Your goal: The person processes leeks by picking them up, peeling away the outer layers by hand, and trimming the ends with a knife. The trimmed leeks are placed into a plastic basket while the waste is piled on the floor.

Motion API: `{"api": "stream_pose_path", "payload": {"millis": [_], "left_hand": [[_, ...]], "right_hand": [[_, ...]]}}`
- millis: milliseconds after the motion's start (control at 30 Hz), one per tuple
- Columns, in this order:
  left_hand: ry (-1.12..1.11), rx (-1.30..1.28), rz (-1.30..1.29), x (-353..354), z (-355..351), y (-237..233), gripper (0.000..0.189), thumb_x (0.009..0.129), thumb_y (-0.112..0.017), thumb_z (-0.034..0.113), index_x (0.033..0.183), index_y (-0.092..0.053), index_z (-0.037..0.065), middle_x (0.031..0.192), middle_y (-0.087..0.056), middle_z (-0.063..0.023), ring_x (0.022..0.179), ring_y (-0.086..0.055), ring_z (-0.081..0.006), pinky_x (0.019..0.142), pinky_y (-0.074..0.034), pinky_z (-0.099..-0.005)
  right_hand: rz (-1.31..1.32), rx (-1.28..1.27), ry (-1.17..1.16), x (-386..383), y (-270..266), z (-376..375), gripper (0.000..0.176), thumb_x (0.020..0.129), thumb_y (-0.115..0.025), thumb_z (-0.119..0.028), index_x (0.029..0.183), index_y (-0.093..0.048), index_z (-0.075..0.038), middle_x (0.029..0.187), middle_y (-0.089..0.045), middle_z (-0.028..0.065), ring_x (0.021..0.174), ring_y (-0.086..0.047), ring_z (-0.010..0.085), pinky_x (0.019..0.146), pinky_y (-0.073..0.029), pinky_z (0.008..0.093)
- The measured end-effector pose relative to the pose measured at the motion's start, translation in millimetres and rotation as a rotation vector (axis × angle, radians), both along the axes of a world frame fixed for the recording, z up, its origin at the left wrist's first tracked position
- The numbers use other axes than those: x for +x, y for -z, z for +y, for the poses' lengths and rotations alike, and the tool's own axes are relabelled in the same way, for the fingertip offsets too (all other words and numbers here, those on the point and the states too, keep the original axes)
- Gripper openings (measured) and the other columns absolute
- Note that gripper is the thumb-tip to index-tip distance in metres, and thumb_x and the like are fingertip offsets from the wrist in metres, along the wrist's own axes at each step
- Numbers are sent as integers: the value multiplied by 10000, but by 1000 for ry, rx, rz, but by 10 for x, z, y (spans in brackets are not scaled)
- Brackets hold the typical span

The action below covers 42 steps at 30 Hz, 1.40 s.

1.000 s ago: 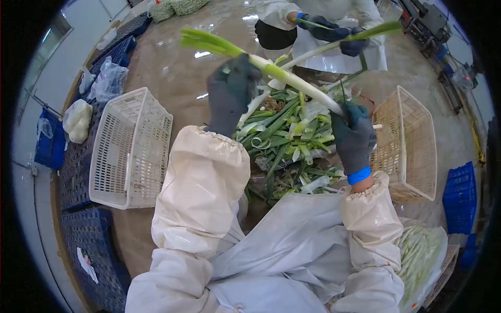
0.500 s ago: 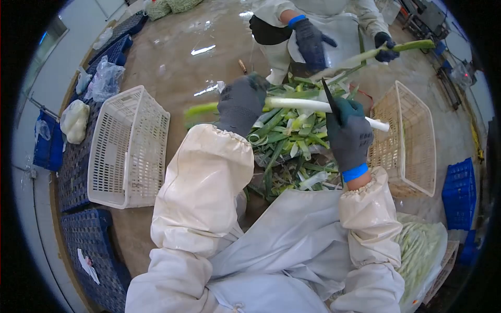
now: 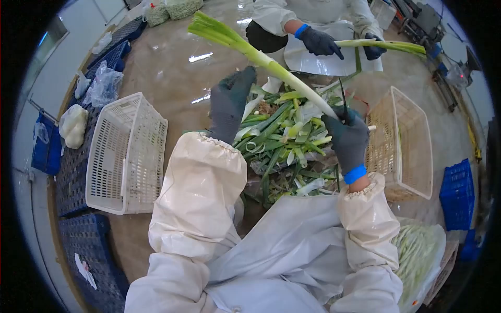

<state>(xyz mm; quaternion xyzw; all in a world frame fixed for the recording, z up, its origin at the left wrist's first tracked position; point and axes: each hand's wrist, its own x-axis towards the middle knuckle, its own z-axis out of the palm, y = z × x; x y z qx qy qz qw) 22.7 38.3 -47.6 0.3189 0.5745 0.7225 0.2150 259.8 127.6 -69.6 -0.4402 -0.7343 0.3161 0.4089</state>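
Note:
A long leek (image 3: 276, 68) slants from the upper left down to my right hand (image 3: 348, 135), which is closed on its white end. The same hand holds a knife (image 3: 342, 93), its dark blade pointing up. Left of the leek, my left hand (image 3: 228, 104) has curled fingers and stands apart from the stalk; whatever it holds is hidden. Both hands wear dark gloves. Below them lies a pile of cut leek leaves (image 3: 282, 135).
White crates stand at left (image 3: 128, 156) and right (image 3: 401, 146). Across the pile, a co-worker's gloved hands (image 3: 319, 43) hold another leek (image 3: 402, 47). Blue pallets (image 3: 88, 250) line the left side. Bagged leeks (image 3: 417, 250) lie at lower right, near a blue crate (image 3: 457, 195).
The leek has swung from nearly level to a steep slant, its green end up. My left hand has let go of it and moved slightly left. The co-worker's hands have shifted along their leek.

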Motion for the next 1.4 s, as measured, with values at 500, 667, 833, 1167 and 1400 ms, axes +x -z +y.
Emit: {"api": "stream_pose_path", "payload": {"millis": [500, 667, 833, 1167, 1400], "left_hand": [[179, -7, -211, 26, -51, -92, 220, 834, -648, 145, 940, -667, -48, 738, -665, -104, 599, -636, -177, 522, -544, -295], [-31, 76, 46, -46, -1, 75, 173, 844, -615, 75, 984, -674, -7, 757, -662, -54, 629, -607, -106, 530, -487, -241], [-88, 116, 188, 59, 80, 84, 204, 872, -601, 57, 1063, -664, 30, 819, -652, 1, 648, -548, -41, 561, -448, -201], [20, 47, 95, -12, 145, 183, 187, 857, -611, 80, 1011, -652, -19, 831, -669, -71, 680, -590, -90, 576, -480, -220], [125, -41, 449, 150, 307, 374, 257, 844, -647, 54, 1088, -664, -22, 945, -696, -67, 868, -638, -152, 840, -485, -277]], "right_hand": [[-103, 349, -44, -16, 13, -49, 213, 781, -683, -183, 957, -678, -64, 830, -639, 149, 783, -627, 316, 707, -493, 389], [-225, 380, -80, 24, -108, -91, 205, 790, -660, -175, 968, -672, -75, 844, -640, 158, 773, -630, 330, 692, -493, 412], [-277, 541, -22, 227, -520, -168, 226, 755, -704, -184, 957, -683, -85, 862, -645, 143, 762, -624, 346, 673, -491, 408], [-117, -124, 172, 1387, -867, -254, 247, 764, -737, -188, 960, -714, -40, 737, -659, 27, 644, -599, 90, 605, -469, 260], [124, -242, 506, 2333, -652, -300, 269, 765, -747, -155, 959, -693, 23, 675, -607, 16, 488, -508, 83, 425, -392, 241]]}}
